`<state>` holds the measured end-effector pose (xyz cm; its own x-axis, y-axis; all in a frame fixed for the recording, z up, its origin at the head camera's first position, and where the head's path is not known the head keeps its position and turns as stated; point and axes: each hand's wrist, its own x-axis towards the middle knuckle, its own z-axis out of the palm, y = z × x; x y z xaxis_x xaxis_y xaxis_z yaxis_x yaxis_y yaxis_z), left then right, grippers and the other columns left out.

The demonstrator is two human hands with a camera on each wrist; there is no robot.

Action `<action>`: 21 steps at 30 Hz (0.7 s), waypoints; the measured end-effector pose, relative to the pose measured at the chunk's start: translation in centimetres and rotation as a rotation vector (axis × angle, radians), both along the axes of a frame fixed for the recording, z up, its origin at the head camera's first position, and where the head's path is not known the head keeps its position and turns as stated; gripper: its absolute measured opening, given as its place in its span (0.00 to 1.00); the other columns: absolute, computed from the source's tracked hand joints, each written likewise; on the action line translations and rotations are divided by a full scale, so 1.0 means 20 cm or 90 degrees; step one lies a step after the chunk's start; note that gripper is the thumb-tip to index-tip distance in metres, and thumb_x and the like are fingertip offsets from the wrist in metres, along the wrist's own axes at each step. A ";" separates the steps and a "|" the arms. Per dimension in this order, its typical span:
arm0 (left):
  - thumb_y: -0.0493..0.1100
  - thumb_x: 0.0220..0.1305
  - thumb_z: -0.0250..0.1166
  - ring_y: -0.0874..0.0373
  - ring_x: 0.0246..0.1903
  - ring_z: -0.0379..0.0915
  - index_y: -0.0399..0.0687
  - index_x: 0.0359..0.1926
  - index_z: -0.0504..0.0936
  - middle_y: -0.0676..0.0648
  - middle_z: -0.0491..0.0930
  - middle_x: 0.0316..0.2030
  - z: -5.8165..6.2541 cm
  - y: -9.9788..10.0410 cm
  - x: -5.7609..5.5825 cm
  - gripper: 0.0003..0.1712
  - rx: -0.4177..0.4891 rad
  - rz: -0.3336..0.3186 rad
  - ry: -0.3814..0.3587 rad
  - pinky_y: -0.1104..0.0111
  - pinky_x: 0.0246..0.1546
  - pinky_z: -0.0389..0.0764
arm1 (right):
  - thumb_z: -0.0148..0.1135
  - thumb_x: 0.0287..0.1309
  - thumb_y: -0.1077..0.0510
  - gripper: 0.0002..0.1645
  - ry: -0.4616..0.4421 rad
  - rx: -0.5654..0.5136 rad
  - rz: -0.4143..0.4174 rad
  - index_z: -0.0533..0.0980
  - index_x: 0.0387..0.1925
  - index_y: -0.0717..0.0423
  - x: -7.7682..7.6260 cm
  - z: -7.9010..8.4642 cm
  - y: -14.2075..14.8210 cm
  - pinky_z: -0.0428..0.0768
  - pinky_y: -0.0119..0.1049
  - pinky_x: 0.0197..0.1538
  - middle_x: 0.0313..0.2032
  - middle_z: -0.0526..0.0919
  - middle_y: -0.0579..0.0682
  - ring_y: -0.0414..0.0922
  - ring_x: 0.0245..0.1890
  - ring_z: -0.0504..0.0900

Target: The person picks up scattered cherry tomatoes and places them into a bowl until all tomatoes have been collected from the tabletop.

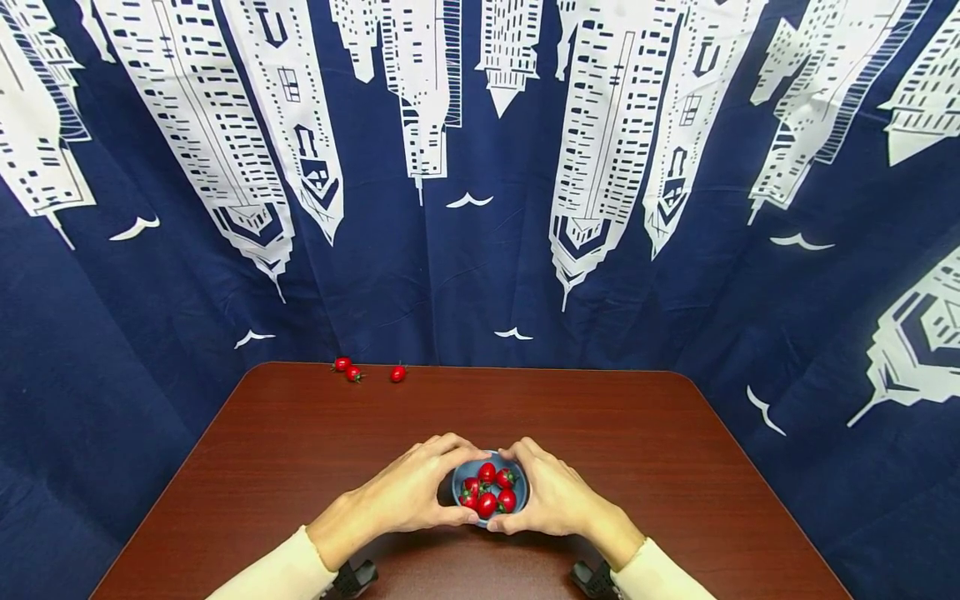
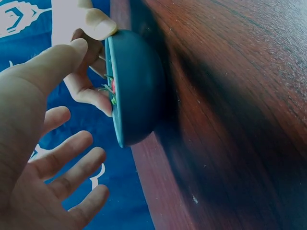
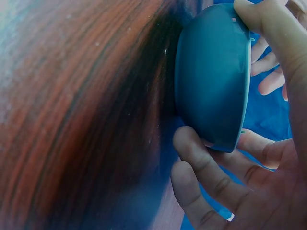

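A small blue bowl (image 1: 461,477) with several red cherry tomatoes (image 1: 487,472) in it is at the near middle of the table. My right hand (image 1: 553,496) grips the bowl from the right; in the right wrist view its thumb (image 3: 247,12) lies on the rim and its fingers (image 3: 192,143) curl against the far side. My left hand (image 1: 412,487) curves around the left side. In the left wrist view its thumb (image 2: 72,55) and spread fingers stand apart from the bowl's smooth outer wall (image 2: 139,91).
Three more cherry tomatoes lie by the back edge of the brown wooden table (image 1: 600,417), left of centre: two close together (image 1: 353,374) and one alone (image 1: 398,373). A dark blue curtain (image 1: 375,292) with white building prints hangs behind and beside the table.
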<state>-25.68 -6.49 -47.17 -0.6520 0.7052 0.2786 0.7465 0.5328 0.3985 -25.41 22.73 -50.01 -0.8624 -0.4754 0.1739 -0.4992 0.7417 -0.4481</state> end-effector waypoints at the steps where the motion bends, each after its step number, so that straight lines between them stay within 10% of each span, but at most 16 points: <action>1: 0.63 0.69 0.85 0.57 0.66 0.84 0.59 0.79 0.83 0.56 0.84 0.70 0.00 0.00 0.00 0.43 0.000 0.002 0.000 0.44 0.70 0.87 | 0.91 0.47 0.23 0.56 0.000 -0.001 0.001 0.80 0.67 0.50 0.00 0.00 0.00 0.92 0.39 0.50 0.63 0.86 0.40 0.39 0.51 0.91; 21: 0.64 0.71 0.83 0.51 0.70 0.84 0.64 0.80 0.83 0.53 0.84 0.72 -0.02 -0.07 -0.08 0.41 0.036 0.065 0.008 0.40 0.72 0.86 | 0.89 0.46 0.20 0.58 0.013 0.013 -0.010 0.81 0.67 0.50 0.01 0.00 -0.01 0.91 0.40 0.50 0.59 0.86 0.41 0.41 0.50 0.92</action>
